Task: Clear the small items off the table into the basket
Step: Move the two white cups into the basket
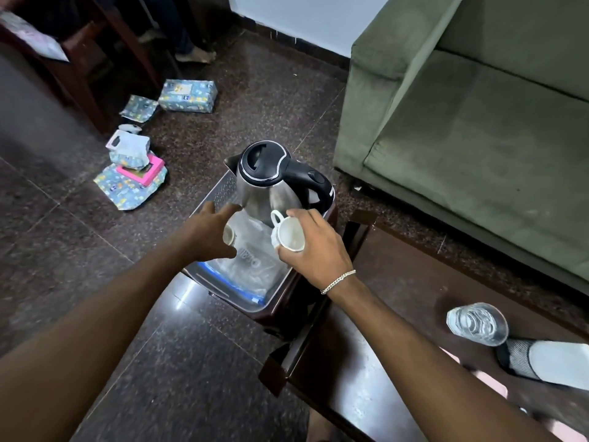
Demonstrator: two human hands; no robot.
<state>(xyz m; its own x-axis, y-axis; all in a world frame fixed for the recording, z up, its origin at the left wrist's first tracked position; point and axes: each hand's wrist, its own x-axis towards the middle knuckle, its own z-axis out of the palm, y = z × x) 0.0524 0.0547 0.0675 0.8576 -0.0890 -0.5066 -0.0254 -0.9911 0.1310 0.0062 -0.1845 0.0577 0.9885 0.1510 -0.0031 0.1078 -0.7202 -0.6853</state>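
Observation:
A grey plastic basket point(223, 186) stands on a dark stool left of the dark wooden table point(414, 282). Inside it are a steel kettle point(271, 180) with a black lid and a clear plastic bag point(255, 263). My right hand point(315, 250) holds a white cup point(288, 234) on its side over the basket. My left hand point(210, 232) reaches into the basket, fingers spread around a second white cup point(229, 235), which it partly hides. On the table lie a clear glass point(476, 323) and a grey-and-white sock point(548, 362).
A green sofa point(478, 122) stands close behind the table at the right. Wrapped parcels point(188, 95) and a pink box point(140, 172) lie on the dark stone floor at the left. A dark wooden chair point(79, 59) and someone's feet point(194, 54) are at the far left.

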